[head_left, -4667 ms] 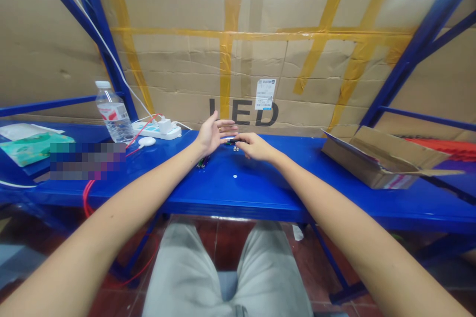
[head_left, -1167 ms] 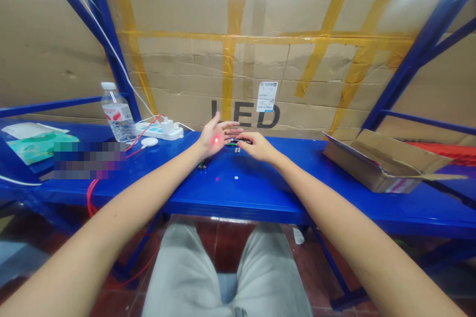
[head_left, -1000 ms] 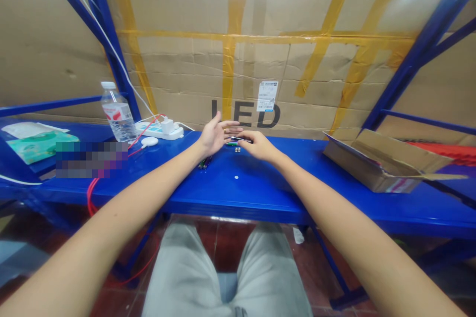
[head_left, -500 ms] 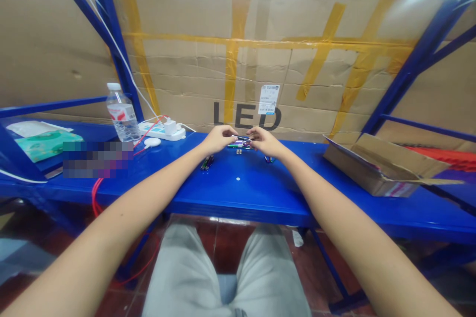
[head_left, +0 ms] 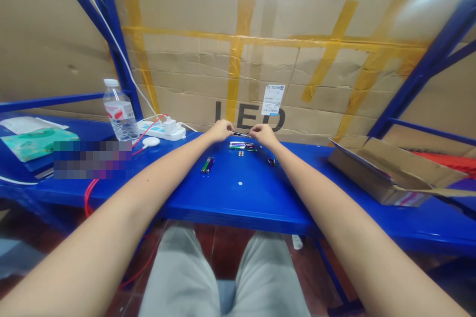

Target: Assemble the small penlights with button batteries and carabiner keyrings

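Near the back of the blue table, my left hand (head_left: 222, 130) and my right hand (head_left: 263, 133) pinch the two ends of a slim dark tube (head_left: 240, 134), which lies level between them. Just in front of it sits a row of shiny metallic tubes (head_left: 241, 145) in green, purple and silver. Several small silver discs (head_left: 241, 153) are grouped closer to me. A few green and purple tubes (head_left: 207, 165) lie on the left. Small shiny parts (head_left: 272, 162) rest beside my right wrist. What the held tube is exactly is too small to tell.
At the right stands an open cardboard box (head_left: 383, 173). A water bottle (head_left: 121, 113), a white power strip (head_left: 161, 130) and red cable (head_left: 89, 195) are at the left. A large cardboard sheet (head_left: 178, 79) backs the table (head_left: 238, 203). One white dot (head_left: 240, 183) marks its surface.
Both hands have moved slightly up and back with the dark tube, off the row of tubes, which now shows more fully. The view has shifted a little.
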### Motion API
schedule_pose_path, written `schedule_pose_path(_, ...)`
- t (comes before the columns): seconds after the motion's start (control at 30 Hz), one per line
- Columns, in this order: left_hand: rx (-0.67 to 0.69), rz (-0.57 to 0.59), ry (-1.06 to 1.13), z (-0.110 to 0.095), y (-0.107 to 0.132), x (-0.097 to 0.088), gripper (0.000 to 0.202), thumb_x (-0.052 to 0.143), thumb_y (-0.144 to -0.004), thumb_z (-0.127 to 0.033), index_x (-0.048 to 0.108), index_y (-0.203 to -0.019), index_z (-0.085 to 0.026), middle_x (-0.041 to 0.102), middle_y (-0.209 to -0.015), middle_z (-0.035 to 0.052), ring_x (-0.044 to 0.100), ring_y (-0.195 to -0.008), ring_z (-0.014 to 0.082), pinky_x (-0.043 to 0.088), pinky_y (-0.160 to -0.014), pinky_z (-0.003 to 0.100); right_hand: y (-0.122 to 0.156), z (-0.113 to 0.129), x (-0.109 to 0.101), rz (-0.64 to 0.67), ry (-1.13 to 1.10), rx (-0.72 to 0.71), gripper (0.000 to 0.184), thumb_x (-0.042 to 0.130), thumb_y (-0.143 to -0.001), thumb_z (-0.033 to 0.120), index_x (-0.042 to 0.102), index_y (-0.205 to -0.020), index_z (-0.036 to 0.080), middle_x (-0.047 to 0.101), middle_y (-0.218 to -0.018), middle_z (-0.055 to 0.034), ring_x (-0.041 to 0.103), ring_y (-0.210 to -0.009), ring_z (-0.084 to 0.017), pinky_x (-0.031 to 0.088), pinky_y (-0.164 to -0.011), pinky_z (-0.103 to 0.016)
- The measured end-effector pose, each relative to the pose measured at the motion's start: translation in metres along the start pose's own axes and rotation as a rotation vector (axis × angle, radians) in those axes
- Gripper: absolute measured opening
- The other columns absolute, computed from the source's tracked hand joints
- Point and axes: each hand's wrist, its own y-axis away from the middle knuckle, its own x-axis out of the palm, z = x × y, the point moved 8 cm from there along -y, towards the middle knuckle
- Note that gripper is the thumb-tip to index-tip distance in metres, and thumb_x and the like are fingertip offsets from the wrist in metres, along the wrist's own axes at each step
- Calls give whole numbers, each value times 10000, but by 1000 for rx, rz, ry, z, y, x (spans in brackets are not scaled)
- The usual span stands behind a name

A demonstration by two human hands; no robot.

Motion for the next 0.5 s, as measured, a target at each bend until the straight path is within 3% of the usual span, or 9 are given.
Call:
schedule_pose_path(0.23,-76,99,-94,30,-15,24,126,703,-718,-142,781,-815,-162,754,-834,79,675,-836,216,513,-837,315,-17,-23,14,8,159,48,137,687,-784,198,789,-846,130,767,-885,-111,691,-848,-202,514,-790,-272)
schedule_pose_path(0.5,-64,142,-45,34,-26,34,93,759,-596,-91,736,-619,-178,696,-650,57,638,-685,213,504,-794,337,-19,-25,28,85,278,31,164,658,-814,173,800,-892,146,770,-920,-119,702,-880,-204,515,-844,-276)
